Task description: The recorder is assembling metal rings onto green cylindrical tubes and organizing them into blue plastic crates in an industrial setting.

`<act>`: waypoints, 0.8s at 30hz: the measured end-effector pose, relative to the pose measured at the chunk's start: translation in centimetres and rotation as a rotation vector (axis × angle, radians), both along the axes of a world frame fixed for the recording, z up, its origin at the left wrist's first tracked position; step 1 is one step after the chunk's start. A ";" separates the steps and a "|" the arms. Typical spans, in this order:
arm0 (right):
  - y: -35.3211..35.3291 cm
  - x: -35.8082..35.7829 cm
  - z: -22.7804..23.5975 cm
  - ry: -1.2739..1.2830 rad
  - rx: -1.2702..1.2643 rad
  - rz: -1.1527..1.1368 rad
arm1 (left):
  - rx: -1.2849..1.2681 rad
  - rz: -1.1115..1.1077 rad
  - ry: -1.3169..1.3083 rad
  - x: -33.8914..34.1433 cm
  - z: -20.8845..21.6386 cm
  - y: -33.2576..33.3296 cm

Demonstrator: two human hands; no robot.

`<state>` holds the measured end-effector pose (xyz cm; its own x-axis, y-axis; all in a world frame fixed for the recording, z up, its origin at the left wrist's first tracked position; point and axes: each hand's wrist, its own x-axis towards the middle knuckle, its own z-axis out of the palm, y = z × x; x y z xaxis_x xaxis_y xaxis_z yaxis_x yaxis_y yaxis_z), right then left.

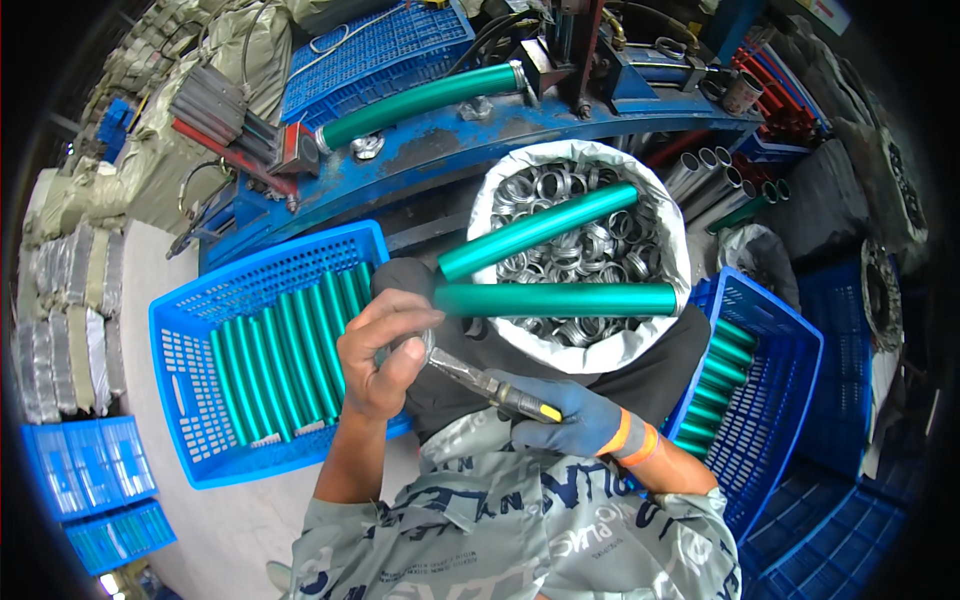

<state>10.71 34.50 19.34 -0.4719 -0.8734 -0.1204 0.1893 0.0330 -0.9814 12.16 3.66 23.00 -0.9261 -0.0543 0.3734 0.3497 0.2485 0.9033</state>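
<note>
My bare left hand is closed, thumb and fingers curled around a grey metal ring. A bit of green shows between those fingers; what it belongs to is hidden. My right hand, in a blue glove with an orange cuff, grips a hand tool with a black-and-yellow handle. Its narrow metal end touches or nearly touches the ring; I cannot tell which. Beyond my hands, an upper green tube and a lower green tube lie across a white sack full of metal rings.
A blue crate of green tubes stands left, and another blue crate with tubes stands right. Ahead is a blue metal bench bearing a green tube and machine parts. Steel pipes stand right of the sack.
</note>
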 end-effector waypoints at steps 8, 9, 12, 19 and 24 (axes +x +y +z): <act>0.0 1.6 -1.8 -0.080 0.090 -0.017 | -0.240 -0.148 0.073 -1.4 1.2 -0.6; 0.0 1.5 -1.7 -0.088 0.087 -0.016 | -0.375 -0.181 0.114 -1.6 1.7 -0.9; -0.1 1.0 -1.3 -0.200 0.294 0.038 | -0.514 -0.249 0.156 -2.8 2.4 -1.8; 0.0 2.2 -2.8 -0.651 -0.627 -0.206 | 0.587 -0.097 -0.196 -0.8 -3.3 1.7; 2.1 -0.3 -0.8 -0.197 -0.074 -0.413 | 1.015 -0.051 -0.495 0.4 -1.8 2.6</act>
